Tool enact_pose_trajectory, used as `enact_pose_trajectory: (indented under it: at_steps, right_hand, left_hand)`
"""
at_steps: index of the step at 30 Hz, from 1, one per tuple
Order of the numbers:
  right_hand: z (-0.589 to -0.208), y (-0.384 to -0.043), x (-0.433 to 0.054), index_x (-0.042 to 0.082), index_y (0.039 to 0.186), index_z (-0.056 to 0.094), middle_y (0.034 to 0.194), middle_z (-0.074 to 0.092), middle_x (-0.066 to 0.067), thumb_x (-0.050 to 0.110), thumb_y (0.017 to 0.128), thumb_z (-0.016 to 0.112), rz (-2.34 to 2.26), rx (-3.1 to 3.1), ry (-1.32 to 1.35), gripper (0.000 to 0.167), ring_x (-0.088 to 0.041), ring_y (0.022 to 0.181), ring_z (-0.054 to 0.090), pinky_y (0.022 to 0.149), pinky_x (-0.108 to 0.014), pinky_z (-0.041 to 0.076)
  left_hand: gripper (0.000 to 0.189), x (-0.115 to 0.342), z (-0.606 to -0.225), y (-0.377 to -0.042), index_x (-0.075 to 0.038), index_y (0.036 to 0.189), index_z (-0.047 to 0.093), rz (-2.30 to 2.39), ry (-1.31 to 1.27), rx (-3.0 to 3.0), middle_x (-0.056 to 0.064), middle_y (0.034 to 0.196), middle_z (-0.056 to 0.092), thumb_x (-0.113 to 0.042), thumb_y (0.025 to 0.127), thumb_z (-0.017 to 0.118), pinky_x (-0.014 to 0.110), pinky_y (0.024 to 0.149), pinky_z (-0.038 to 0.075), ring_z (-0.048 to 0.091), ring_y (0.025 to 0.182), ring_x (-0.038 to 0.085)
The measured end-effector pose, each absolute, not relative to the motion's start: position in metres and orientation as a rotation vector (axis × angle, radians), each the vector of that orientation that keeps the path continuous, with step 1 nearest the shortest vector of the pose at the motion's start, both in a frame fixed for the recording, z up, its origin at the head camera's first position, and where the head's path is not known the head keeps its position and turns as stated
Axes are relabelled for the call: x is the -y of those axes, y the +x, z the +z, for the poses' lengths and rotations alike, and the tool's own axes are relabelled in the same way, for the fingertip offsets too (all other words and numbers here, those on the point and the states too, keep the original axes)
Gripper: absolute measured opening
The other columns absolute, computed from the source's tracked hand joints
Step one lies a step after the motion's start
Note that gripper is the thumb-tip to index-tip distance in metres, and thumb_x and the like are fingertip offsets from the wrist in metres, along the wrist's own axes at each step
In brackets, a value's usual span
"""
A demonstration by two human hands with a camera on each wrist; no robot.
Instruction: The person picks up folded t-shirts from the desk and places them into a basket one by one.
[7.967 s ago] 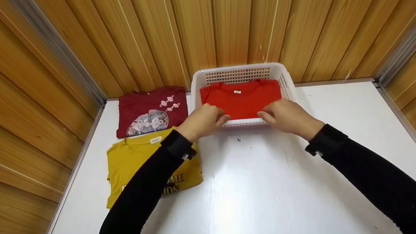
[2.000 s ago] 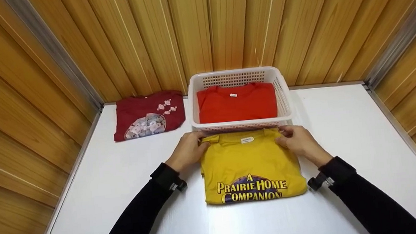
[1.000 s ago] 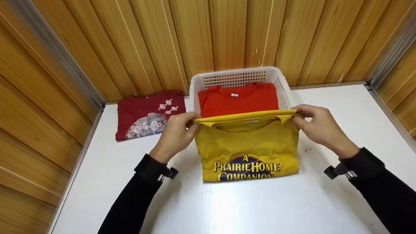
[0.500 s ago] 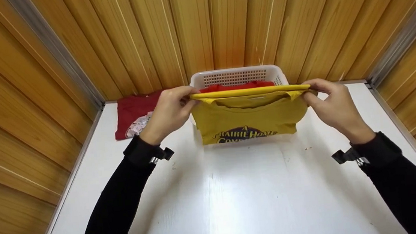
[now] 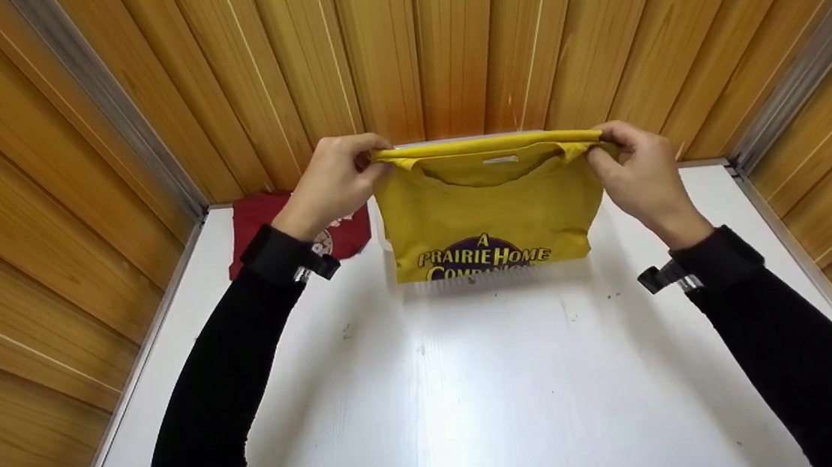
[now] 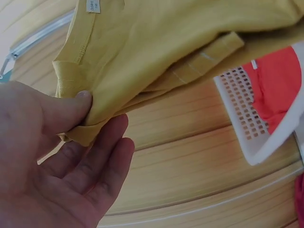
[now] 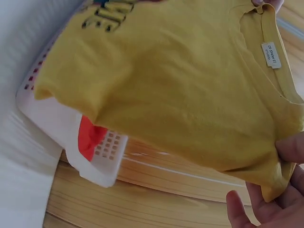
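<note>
A folded yellow T-shirt (image 5: 489,204) with "A Prairie Home Companion" lettering hangs upright between both hands. My left hand (image 5: 339,176) pinches its upper left corner between thumb and fingers. At the upper right corner, my right hand (image 5: 640,172) does the same. Behind and below the shirt stands the white perforated basket (image 7: 102,175), nearly all hidden in the head view. Inside it lies a red T-shirt (image 6: 278,83), visible in both wrist views.
A folded maroon T-shirt (image 5: 257,221) lies at the back left of the white table (image 5: 437,390), partly behind my left hand. Wood-patterned panels (image 5: 437,43) rise at the back and on both sides.
The yellow T-shirt has gone from the left of the table to in front of the basket, then been lifted by its upper corners and carried back over it, covering the red one from the head view.
</note>
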State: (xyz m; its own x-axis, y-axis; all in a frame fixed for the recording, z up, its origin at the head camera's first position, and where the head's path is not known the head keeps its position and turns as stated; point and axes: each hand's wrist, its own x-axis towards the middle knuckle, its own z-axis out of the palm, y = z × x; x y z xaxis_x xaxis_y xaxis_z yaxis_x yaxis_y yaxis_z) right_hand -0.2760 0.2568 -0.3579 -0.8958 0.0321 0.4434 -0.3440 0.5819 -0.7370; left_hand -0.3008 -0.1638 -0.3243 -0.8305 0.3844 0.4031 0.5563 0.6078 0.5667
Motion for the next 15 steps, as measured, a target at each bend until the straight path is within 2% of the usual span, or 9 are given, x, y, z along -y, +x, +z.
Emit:
enact_pose_trajectory:
  at_steps: [3, 6, 8, 11, 13, 15]
  right_hand:
    - [-0.360, -0.295, -0.256, 0.005, 0.123, 0.079, 0.113, 0.074, -0.008, 0.021, 0.106, 0.068, 1.222, 2.453, 0.248, 0.025, -0.010, 0.091, 0.058, 0.075, -0.014, 0.044]
    - [-0.361, -0.310, -0.256, 0.004, 0.127, 0.076, 0.123, 0.075, -0.013, 0.019, 0.107, 0.065, 1.208, 2.516, 0.261, 0.028, -0.015, 0.106, 0.064, 0.086, -0.015, 0.049]
    - [-0.362, -0.318, -0.257, 0.005, 0.131, 0.074, 0.131, 0.076, -0.016, 0.018, 0.108, 0.063, 1.182, 2.567, 0.281, 0.029, -0.021, 0.118, 0.068, 0.098, -0.022, 0.052]
    - [-0.366, -0.330, -0.258, 0.004, 0.132, 0.073, 0.136, 0.075, -0.021, 0.016, 0.108, 0.062, 1.093, 2.649, 0.329, 0.029, -0.032, 0.129, 0.068, 0.111, -0.042, 0.053]
    - [-0.370, -0.338, -0.258, 0.002, 0.129, 0.072, 0.134, 0.075, -0.025, 0.012, 0.106, 0.061, 1.023, 2.684, 0.363, 0.027, -0.040, 0.129, 0.069, 0.113, -0.054, 0.052]
    - [-0.374, -0.345, -0.257, -0.001, 0.127, 0.071, 0.132, 0.075, -0.029, 0.009, 0.105, 0.060, 0.953, 2.714, 0.394, 0.027, -0.045, 0.127, 0.069, 0.112, -0.060, 0.053]
  left_hand:
    - [0.019, 0.162, -0.327, -0.315, -0.010, 0.122, 0.081, -1.037, -0.728, 2.658, 0.006, 0.114, 0.081, -0.011, 0.106, 0.071, 0.032, 0.083, 0.062, 0.070, 0.094, 0.018]
    - [0.019, 0.158, -0.331, -0.328, -0.010, 0.123, 0.081, -1.035, -0.687, 2.712, 0.008, 0.116, 0.080, -0.012, 0.107, 0.070, 0.034, 0.084, 0.063, 0.071, 0.097, 0.020]
    - [0.020, 0.155, -0.334, -0.336, -0.009, 0.124, 0.080, -1.014, -0.663, 2.750, 0.010, 0.119, 0.080, -0.011, 0.107, 0.069, 0.036, 0.087, 0.063, 0.072, 0.101, 0.022]
    - [0.022, 0.149, -0.342, -0.347, -0.007, 0.127, 0.079, -0.949, -0.646, 2.805, 0.013, 0.124, 0.079, -0.009, 0.107, 0.068, 0.039, 0.095, 0.062, 0.072, 0.108, 0.025]
    - [0.024, 0.147, -0.347, -0.354, -0.006, 0.128, 0.079, -0.902, -0.636, 2.838, 0.015, 0.126, 0.079, -0.008, 0.107, 0.068, 0.041, 0.100, 0.061, 0.072, 0.112, 0.027]
    - [0.025, 0.145, -0.353, -0.361, -0.005, 0.129, 0.079, -0.872, -0.622, 2.859, 0.016, 0.127, 0.079, -0.007, 0.107, 0.069, 0.042, 0.101, 0.060, 0.071, 0.113, 0.028]
